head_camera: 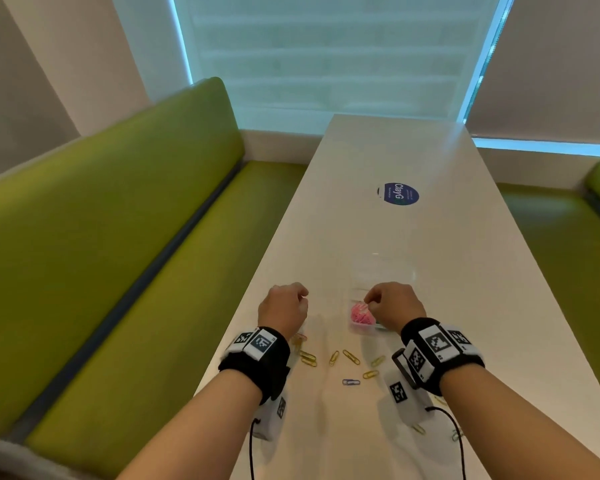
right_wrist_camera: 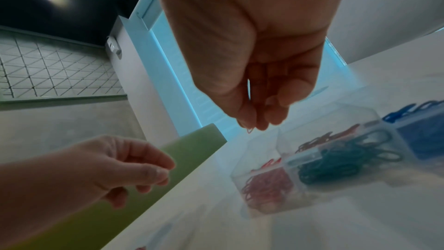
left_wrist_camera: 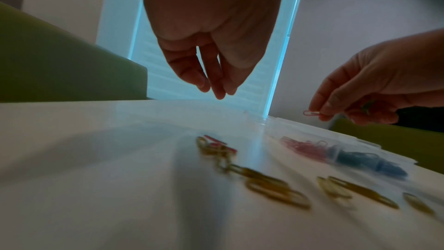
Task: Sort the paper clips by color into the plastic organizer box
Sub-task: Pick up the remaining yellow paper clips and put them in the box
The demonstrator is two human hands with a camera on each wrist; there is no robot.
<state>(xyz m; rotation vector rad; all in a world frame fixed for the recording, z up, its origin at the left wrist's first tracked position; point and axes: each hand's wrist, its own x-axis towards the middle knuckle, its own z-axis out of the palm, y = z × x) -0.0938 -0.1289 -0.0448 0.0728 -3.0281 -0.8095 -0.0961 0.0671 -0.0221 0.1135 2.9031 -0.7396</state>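
The clear plastic organizer box lies on the white table under my right hand. That hand pinches a pink paper clip between thumb and finger, just above the box. Its compartments hold pink clips, teal clips and blue clips. My left hand hovers over the table to the left of the box, fingers hanging loosely together, and nothing shows in them. Several loose yellow clips and a purple clip lie near my wrists.
A couple of loose pink clips lie mixed with yellow ones below my left hand. A green bench runs along the table's left edge. A blue round sticker lies farther up the table. Black cables hang from both wristbands.
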